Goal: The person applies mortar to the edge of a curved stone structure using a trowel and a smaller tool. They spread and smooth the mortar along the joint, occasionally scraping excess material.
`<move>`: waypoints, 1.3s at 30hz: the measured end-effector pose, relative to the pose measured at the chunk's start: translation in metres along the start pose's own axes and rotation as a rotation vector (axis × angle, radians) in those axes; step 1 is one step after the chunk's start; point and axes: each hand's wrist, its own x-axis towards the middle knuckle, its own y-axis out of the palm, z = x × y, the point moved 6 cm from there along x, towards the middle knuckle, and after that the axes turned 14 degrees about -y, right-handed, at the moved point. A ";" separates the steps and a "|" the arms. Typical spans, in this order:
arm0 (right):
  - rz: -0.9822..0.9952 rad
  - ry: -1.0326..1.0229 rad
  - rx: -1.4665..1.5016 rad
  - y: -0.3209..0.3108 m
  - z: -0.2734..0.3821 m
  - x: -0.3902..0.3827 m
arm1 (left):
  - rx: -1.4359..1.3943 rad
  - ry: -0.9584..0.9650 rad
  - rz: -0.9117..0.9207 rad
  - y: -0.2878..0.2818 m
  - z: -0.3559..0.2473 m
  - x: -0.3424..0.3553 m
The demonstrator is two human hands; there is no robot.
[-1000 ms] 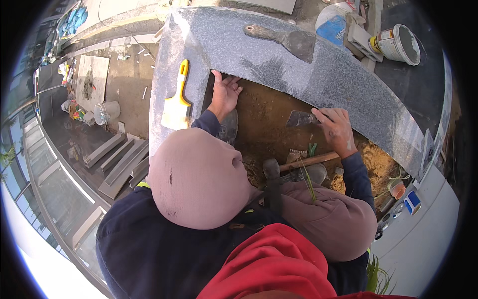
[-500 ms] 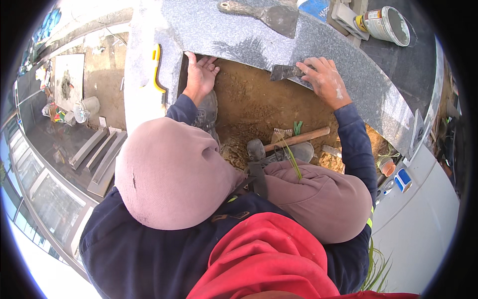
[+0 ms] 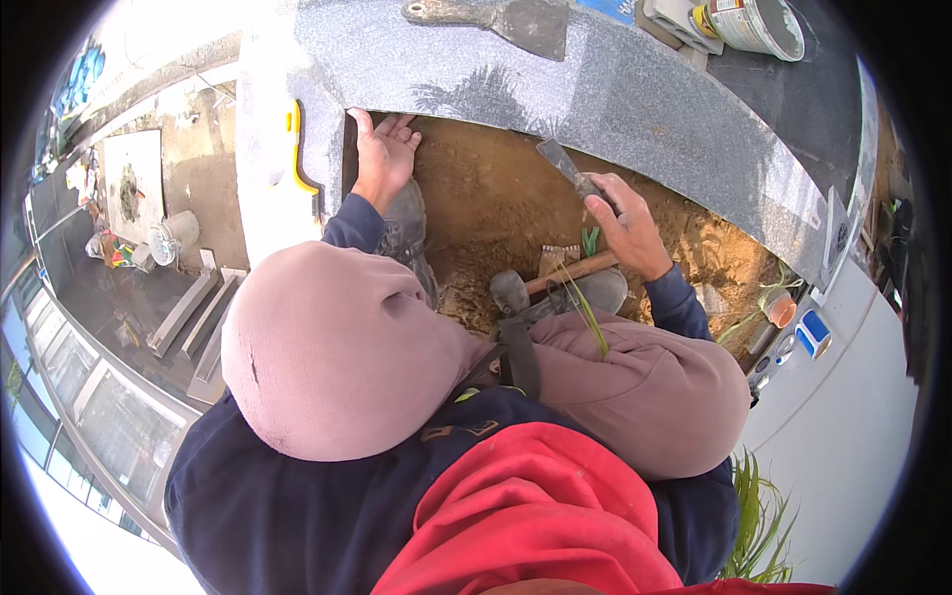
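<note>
My left hand is open, palm up. Its fingers reach to the inner edge of the grey speckled stone slab, near the corner of the opening. A small putty knife is gripped in my right hand, its dark flat blade pointing up and left toward the slab's edge. Below both hands lies brown soil. A larger putty knife lies flat on top of the slab. On the slab's left part rests a yellow-handled tool whose kind I cannot make out.
By my knees lies a mallet with a wooden handle. A white bucket stands at the far right. To the left are long grey strips and another bucket. A small terracotta pot sits right of the soil.
My right hand has drawn back from the slab's edge toward me, and the putty knife has turned to point up-left. My left hand stays at the slab's edge.
</note>
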 end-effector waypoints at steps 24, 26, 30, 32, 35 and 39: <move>-0.089 0.098 -0.056 0.041 -0.075 -0.019 | 0.032 -0.016 0.047 -0.006 -0.003 0.007; -0.100 0.107 -0.065 0.033 -0.082 -0.026 | 0.029 -0.018 0.044 -0.004 -0.002 0.006; -0.135 0.115 -0.111 0.022 -0.089 -0.040 | 0.009 -0.001 0.001 0.001 -0.001 0.001; -0.114 0.114 -0.138 0.020 -0.083 -0.042 | 0.020 -0.008 0.025 -0.002 -0.002 0.004; -0.045 0.095 -0.142 0.019 -0.060 -0.043 | 0.006 -0.009 0.015 -0.003 -0.002 0.002; 0.065 -0.116 -0.361 0.014 0.002 -0.015 | -0.005 -0.007 0.016 -0.004 -0.003 -0.001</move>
